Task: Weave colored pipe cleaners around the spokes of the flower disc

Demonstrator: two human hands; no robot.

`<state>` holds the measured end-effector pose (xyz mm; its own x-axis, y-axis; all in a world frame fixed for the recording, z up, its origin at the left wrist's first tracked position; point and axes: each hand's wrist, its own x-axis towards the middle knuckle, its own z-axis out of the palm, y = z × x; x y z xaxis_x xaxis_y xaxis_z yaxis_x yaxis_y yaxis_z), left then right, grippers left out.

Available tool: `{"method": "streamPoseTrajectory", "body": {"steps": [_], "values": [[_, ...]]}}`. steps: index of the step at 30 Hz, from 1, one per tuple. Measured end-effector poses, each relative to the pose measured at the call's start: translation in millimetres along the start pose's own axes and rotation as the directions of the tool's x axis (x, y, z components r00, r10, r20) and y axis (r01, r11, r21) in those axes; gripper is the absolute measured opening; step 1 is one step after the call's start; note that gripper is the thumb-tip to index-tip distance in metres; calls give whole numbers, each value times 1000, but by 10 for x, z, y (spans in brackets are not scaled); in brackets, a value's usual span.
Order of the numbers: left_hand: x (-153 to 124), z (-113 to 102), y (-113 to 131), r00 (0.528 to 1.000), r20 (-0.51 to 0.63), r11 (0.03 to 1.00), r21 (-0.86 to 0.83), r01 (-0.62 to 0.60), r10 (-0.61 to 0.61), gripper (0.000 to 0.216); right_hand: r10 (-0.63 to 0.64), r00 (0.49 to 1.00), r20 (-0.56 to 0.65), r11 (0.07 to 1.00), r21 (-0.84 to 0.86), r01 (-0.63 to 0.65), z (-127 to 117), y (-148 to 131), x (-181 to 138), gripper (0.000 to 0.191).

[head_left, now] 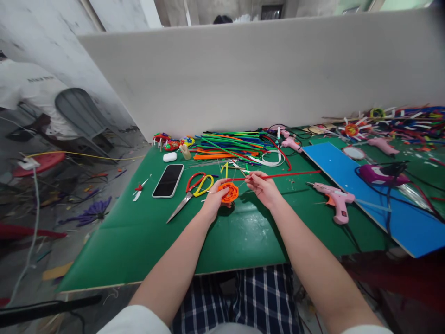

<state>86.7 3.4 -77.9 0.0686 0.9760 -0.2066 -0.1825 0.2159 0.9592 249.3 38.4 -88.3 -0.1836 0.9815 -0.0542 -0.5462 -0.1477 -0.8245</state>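
Note:
My left hand (214,198) is closed around a small round orange woven piece (228,191) made of pipe cleaner, held just above the green table (146,241). Thin wire spokes stick out of the piece. My right hand (263,187) pinches a long red pipe cleaner (292,174) that runs from the orange piece off to the right across the table. The two hands are close together, near the table's middle.
Scissors with red and yellow handles (194,186), a black phone (168,180) and a white earbud case (170,157) lie left of my hands. A heap of coloured pipe cleaners (229,146) lies behind. A pink glue gun (335,198) rests by a blue board (375,195). A white partition stands behind.

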Motion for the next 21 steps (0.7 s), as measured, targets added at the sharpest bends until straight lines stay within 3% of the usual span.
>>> {"method": "streamPoseTrajectory", "body": {"steps": [3,11,21], "values": [[-16,3,16,999,33,1000,-16,-4,5,34,25,1000,14,1000,0,-25,4,17,3,18],[-69,58,66,1000,-5,999,-43,-17,17,30,80,996,39,995,-70,-77,-5,48,14,18],[-78,109,8,998,51,1000,-7,27,-27,26,144,984,104,964,-241,-115,67,91,-31,19]]}}
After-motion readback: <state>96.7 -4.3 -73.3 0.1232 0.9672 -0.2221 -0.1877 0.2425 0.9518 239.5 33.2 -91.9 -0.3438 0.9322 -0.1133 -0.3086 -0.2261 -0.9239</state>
